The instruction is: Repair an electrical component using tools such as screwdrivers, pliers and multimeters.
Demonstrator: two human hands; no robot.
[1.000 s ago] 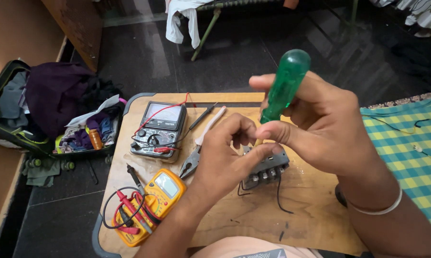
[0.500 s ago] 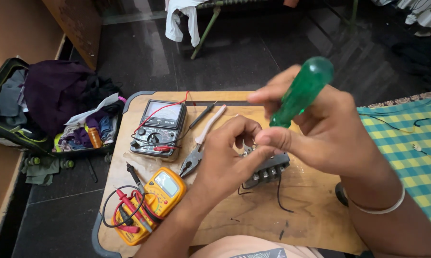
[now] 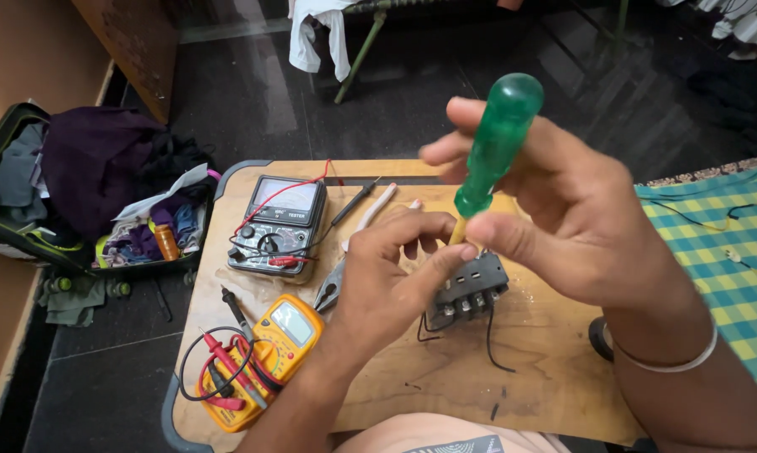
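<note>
green-handled screwdriver (image 3: pixel 496 147) pinched in right hand (image 3: pixel 563 226), left hand (image 3: pixel 391 281) gripping black switch block (image 3: pixel 472 287) on wooden board (image 3: pixel 546 369).

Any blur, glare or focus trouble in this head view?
Head view: the right hand and green screwdriver are slightly soft; the left hand hides part of the grey switch block; both meter screens show mild glare; the dark floor reflects light; edges bend slightly.

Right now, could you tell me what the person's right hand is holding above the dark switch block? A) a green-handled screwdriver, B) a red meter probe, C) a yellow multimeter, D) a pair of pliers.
A: the right hand grips a green-handled screwdriver, its shaft pointing down at the dark switch block, which the left hand steadies on the wooden board.
</note>
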